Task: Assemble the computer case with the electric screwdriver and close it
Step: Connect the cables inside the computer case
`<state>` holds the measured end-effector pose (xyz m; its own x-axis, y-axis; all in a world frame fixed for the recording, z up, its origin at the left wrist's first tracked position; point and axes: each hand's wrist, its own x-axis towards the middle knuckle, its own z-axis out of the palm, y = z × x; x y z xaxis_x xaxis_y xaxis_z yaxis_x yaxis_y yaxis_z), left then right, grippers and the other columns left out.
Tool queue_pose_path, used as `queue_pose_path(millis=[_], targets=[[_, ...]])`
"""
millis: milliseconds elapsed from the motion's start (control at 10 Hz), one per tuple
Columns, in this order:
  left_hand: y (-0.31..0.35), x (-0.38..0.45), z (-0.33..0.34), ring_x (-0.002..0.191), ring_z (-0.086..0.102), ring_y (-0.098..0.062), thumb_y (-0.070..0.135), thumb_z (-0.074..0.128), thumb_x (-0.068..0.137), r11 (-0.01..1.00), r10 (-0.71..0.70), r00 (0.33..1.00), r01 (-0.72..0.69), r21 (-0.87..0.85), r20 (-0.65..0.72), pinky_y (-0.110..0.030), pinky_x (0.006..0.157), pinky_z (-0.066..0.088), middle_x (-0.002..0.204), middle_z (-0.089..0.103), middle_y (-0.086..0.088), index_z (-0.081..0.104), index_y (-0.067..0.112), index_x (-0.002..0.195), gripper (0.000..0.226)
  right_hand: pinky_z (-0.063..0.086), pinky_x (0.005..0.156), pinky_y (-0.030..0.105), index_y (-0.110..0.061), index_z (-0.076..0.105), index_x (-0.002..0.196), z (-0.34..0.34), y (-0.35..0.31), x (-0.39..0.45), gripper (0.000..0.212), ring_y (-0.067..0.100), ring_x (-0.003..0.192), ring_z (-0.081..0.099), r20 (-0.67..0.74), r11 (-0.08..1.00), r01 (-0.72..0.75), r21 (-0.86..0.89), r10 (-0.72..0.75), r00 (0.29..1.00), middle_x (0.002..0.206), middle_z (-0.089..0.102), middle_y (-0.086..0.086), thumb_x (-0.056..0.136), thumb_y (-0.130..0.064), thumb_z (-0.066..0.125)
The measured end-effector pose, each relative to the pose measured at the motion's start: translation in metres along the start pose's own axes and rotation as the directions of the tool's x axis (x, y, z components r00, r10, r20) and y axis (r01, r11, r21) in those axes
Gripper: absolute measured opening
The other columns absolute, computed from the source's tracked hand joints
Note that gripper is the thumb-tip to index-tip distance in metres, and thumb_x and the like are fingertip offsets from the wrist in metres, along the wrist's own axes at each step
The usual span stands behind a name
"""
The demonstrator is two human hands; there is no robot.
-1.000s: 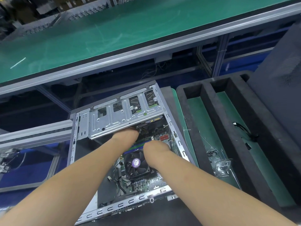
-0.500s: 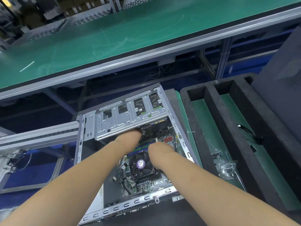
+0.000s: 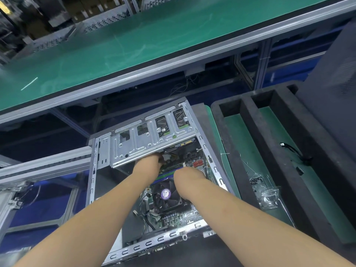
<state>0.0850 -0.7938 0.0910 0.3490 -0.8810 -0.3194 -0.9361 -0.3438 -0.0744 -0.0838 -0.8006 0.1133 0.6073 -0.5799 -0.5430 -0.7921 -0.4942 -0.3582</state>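
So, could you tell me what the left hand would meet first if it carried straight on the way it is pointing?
Most likely the white connector and its wires, tucked under the near edge of the metal drive cage. The left hand points into that gap; its fingertips are hidden, so contact and depth are uncertain.

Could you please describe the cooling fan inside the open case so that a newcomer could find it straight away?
Start at the open computer case lying flat below the green conveyor belt. Inside it, nearer the camera than the silver drive cage, sits the cooling fan between the two forearms. It is the only square black part with a round purple sticker at its hub.
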Motion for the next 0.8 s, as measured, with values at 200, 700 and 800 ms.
queue_pose_path(millis=[200, 700, 800], targets=[[0.000, 0.000, -0.001, 0.104, 0.065, -0.031, 0.012, 0.053, 0.100, 0.969, 0.092, 0.996, -0.091, 0.231, 0.006, -0.039, 0.082, 0.053, 0.117, 0.067, -0.008, 0.063, 0.018, 0.128, 0.031, 0.056, 0.096, 0.045, -0.007, 0.067, 0.122, 0.001, 0.000, 0.003, 0.029, 0.036, 0.116, 0.064, 0.001, 1.000, 0.008, -0.008, -0.008, 1.000, 0.127, 0.066, 0.014, 0.095, -0.001, 0.062], [0.001, 0.018, -0.011, 0.092, 0.056, -0.025, 0.012, 0.042, 0.104, 1.000, 0.010, 0.991, -0.008, -0.013, 0.134, -0.036, 0.095, 0.046, 0.090, 0.053, -0.006, 0.057, 0.006, 0.126, 0.027, 0.051, 0.082, 0.038, -0.010, 0.064, 0.106, 0.001, 0.000, -0.001, 0.020, 0.031, 0.095, 0.058, -0.025, 0.999, 0.011, -0.032, -0.012, 1.000, 0.110, 0.062, 0.012, 0.096, 0.004, 0.056], [-0.003, 0.018, -0.013, 0.112, 0.060, -0.026, 0.020, 0.044, 0.106, 0.999, 0.006, 0.989, 0.001, -0.042, 0.145, -0.033, 0.101, 0.043, 0.121, 0.062, -0.009, 0.054, 0.010, 0.136, 0.033, 0.049, 0.078, 0.037, -0.011, 0.063, 0.104, -0.001, 0.001, -0.003, 0.019, 0.030, 0.091, 0.056, -0.025, 0.999, 0.016, -0.049, -0.017, 1.000, 0.107, 0.061, 0.012, 0.096, 0.005, 0.056]])
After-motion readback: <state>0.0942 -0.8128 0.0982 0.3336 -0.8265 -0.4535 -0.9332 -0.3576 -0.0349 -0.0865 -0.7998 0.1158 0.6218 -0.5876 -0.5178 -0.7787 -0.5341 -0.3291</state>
